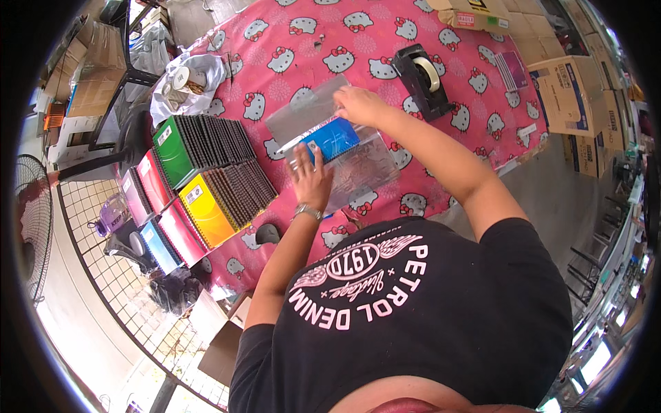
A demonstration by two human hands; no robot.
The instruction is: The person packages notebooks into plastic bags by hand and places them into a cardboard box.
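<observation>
Wrapping stage: a blue spiral notebook [332,140] is seen lying inside a clear plastic sleeve [358,165] on the pink cartoon-cat tablecloth [358,41], just in front of the black tape dispenser [422,79].
Left hand [310,177]: it is laid flat with fingers spread on the near end of the blue spiral notebook, apparently so that the book is kept from sliding inside the slippery film; nothing is pinched.
Right hand [358,104]: the far edge of the clear plastic sleeve is gripped between pressed-together fingertips, on the side nearest the black tape dispenser; the flap seems to be held taut so it can lie smoothly over the cover.
Open flap [306,110]: a greyish translucent part of the film is lifted away from the book, to the left of the dispenser.
Notebook stacks [206,175]: green, yellow, pink and blue spiral books are fanned in overlapping rows well to the left of the dispenser, probably so each can be drawn off singly.
White bag [189,86]: crumpled plastic with small rolls is placed left of the dispenser, beyond the stacks.
Cardboard boxes [571,86]: these are stacked right of the dispenser, off the table edge.
</observation>
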